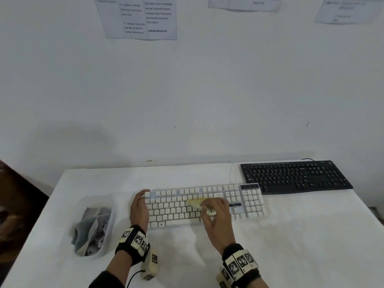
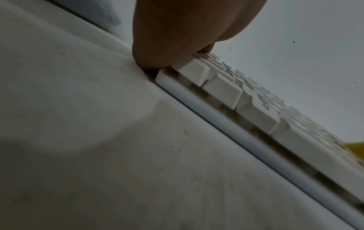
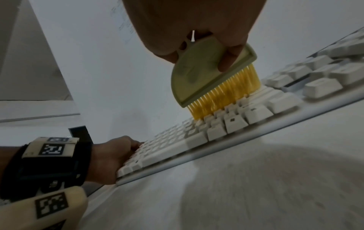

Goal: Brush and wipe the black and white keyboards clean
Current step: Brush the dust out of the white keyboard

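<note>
The white keyboard (image 1: 176, 206) lies across the middle of the table. My right hand (image 1: 216, 217) grips a small yellow-green brush (image 3: 199, 74), its yellow bristles (image 3: 222, 96) pressed onto the middle keys. In the head view the brush (image 1: 195, 203) shows just past my fingers. My left hand (image 1: 139, 208) curls round the keyboard's left end, fingers (image 2: 177, 38) over the corner keys (image 2: 195, 73). The black keyboard (image 1: 295, 176) lies at the back right, untouched.
A clear plastic tub (image 1: 93, 225) holding crumpled cloths stands left of the white keyboard. The white table (image 1: 291, 235) runs to the wall at the back. A white cable (image 1: 231, 173) leads from the keyboards toward the wall. Papers (image 1: 141, 17) hang above.
</note>
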Tool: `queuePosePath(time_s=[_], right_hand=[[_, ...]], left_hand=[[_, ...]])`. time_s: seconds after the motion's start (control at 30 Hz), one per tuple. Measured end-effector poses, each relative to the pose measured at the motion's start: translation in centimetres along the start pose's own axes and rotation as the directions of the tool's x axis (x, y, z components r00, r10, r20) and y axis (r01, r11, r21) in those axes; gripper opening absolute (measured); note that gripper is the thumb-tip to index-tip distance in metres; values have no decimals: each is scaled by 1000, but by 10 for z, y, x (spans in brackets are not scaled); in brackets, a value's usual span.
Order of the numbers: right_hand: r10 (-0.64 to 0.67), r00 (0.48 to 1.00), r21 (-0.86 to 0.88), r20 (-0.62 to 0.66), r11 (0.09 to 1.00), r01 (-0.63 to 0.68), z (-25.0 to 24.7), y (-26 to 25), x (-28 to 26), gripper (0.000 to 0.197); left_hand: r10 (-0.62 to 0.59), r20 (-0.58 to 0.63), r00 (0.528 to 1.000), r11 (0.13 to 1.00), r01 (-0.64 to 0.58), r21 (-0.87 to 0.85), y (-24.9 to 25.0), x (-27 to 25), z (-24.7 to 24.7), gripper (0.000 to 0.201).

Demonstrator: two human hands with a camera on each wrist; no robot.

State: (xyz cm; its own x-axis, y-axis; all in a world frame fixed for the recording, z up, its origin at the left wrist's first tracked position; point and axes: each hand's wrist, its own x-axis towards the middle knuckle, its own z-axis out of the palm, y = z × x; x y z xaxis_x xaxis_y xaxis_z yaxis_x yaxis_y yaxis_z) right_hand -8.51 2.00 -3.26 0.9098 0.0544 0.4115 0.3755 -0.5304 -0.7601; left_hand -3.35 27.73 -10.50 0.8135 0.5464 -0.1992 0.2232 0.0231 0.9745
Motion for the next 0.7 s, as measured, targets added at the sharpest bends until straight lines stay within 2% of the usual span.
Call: queuePosePath(time_s=[0.1, 0.23, 0.3, 0.4, 0.57, 0.7], right_hand=[[-24, 999, 9, -35, 1000, 24, -2, -6, 7, 10], [-100, 992, 34, 82, 995, 97, 13, -19, 7, 7], [-84, 990, 19, 112, 996, 82, 15, -14, 4, 5], [-30, 996, 5, 81, 1000, 30, 3, 0, 4, 7], [-27, 999, -23, -31, 999, 26, -9, 4, 9, 11], [-61, 997, 31, 50, 998, 60, 5, -11, 8, 8]], left_hand=[[5, -6, 1000, 1000, -5, -15, -2, 1, -2, 36], [-12, 9, 1000, 1000, 12, 0, -5, 5, -2, 36], [-16, 12, 1000, 1000, 16, 0, -3, 5, -2, 35], [-28, 10, 1000, 999, 28, -16, 0, 3, -1, 36], [-43, 9, 999, 999, 43, -29, 3, 0, -1, 35], [-28, 17, 999, 999, 29, -17, 0, 2, -2, 36]])
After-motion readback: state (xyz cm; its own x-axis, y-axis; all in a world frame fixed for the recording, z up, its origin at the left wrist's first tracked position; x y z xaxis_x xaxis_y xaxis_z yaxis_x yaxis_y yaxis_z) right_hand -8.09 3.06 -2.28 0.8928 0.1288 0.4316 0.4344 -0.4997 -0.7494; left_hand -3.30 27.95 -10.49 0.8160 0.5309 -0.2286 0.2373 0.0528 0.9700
